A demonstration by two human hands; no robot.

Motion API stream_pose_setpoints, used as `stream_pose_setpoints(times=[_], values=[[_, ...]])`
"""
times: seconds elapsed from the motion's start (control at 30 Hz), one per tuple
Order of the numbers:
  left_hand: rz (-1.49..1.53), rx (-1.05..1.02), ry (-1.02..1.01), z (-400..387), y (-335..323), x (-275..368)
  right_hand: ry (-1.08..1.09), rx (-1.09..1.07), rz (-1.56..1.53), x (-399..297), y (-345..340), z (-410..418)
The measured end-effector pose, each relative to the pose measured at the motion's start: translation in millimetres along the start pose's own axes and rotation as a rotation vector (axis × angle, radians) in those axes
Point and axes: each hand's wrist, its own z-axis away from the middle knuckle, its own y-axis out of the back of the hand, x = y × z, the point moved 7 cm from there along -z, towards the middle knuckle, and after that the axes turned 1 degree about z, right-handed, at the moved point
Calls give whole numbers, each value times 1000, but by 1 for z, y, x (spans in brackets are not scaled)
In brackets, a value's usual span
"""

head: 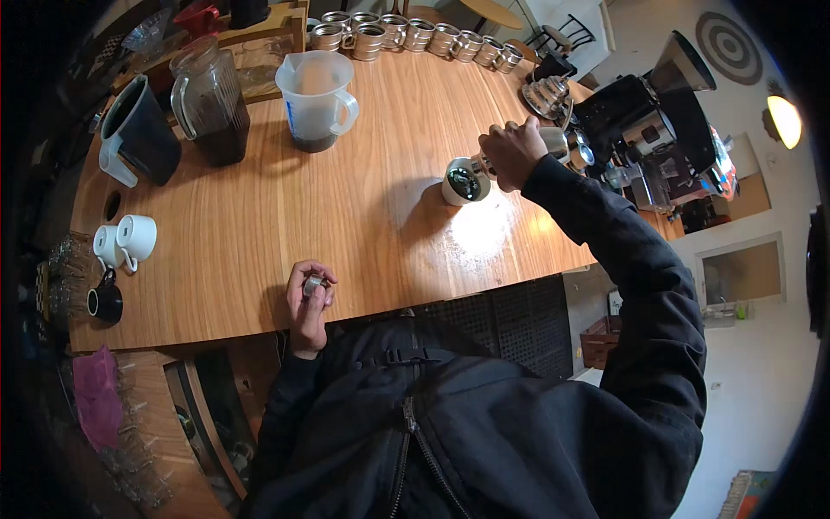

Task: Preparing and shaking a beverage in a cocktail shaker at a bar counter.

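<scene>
My right hand (515, 154) grips a metal shaker (555, 141) that is tipped far over, its narrow end above a white cup (457, 196). Dark, glossy liquid (464, 183) fills much of the cup, which stands on the wooden counter (376, 227). Whether the shaker's end touches the rim is hard to tell. Close to the counter's front edge, my left hand (310, 311) holds a small metal cap (314, 284) between thumb and fingers.
A black coffee grinder (622, 110) and a metal kettle (546, 97) stand at right. At left are a clear measuring jug (311, 97), a glass pitcher (220, 139), a dark jug (146, 146), white cups (137, 235) and a black cup (105, 303). Several metal mugs (418, 36) line the far edge.
</scene>
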Motion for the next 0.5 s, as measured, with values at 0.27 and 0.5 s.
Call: stream_pose_setpoints(times=[0.27,0.5], values=[[140,-65,82,0,3,-8,-166,-393,-125,8,6,0],[142,-86,184,-1,4,-11,-226,-517,-254,5,-1,4]])
